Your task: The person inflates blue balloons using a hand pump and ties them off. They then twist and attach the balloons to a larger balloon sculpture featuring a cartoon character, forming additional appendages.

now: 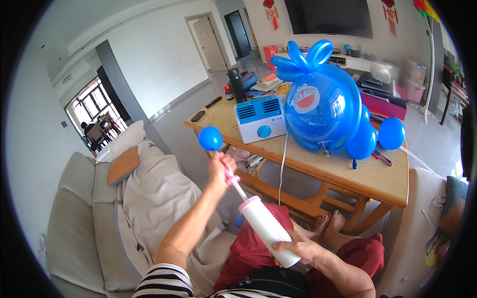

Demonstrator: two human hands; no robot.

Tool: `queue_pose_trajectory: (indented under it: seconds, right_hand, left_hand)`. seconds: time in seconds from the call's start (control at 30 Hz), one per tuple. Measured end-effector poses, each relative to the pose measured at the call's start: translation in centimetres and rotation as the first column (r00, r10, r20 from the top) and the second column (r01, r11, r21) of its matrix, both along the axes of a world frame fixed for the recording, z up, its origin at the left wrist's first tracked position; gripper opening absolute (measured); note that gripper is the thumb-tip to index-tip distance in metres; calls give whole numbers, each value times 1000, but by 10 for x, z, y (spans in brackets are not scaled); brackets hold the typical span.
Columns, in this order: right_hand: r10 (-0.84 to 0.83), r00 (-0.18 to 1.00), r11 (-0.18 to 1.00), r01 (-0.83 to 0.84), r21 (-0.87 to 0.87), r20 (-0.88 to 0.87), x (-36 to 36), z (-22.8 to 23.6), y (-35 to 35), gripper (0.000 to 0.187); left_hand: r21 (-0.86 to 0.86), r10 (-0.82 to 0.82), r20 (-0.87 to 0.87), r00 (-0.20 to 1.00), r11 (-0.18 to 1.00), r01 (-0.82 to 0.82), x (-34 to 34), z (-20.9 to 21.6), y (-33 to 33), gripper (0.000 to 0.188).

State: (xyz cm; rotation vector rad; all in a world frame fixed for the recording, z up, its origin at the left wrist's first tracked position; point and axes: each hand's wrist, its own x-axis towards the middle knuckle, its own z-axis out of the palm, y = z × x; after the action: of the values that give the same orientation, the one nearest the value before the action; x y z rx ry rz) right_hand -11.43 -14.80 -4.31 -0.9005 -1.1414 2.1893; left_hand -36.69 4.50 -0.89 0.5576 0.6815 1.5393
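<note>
A white balloon pump with a pink collar and a ribbed body slants across my lap. Its thin rod is drawn out toward the upper left and ends in a pink piece. My left hand is closed at that pink end, around the neck of a small round blue balloon. The balloon sticks up just beyond my fingers. Lower down, my right hand grips the bottom of the pump body.
On the wooden table stand a large blue balloon figure, smaller blue balloons, a blue-and-white fan box, a black bottle and scissors. A white cable hangs down its front. A sofa is at left.
</note>
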Motion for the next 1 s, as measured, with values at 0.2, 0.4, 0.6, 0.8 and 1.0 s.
queue_pose_trajectory:
  seconds: [0.2, 0.4, 0.6, 0.8, 1.0]
  right_hand:
    - [-32, 996, 990, 21, 143, 80, -5, 2, 1, 63]
    - [29, 998, 982, -40, 184, 60, -12, 4, -3, 56]
    - [64, 973, 967, -116, 226, 224, 4, 1, 7, 68]
    - [-18, 978, 950, -48, 308, 208, 0, -2, 10, 65]
    - [61, 988, 888, -120, 444, 144, -1, 1, 8, 57]
  left_hand:
    - [23, 44, 18, 999, 999, -44, 29, -22, -42, 31]
    - [-105, 253, -158, 954, 957, -271, -68, 12, 29, 22]
    - [-42, 226, -51, 973, 973, -228, -21, 12, -5, 28]
    - [-25, 46, -40, 998, 999, -47, 30, -23, -45, 28]
    - [-42, 171, -173, 970, 983, -181, -73, 10, 21, 29]
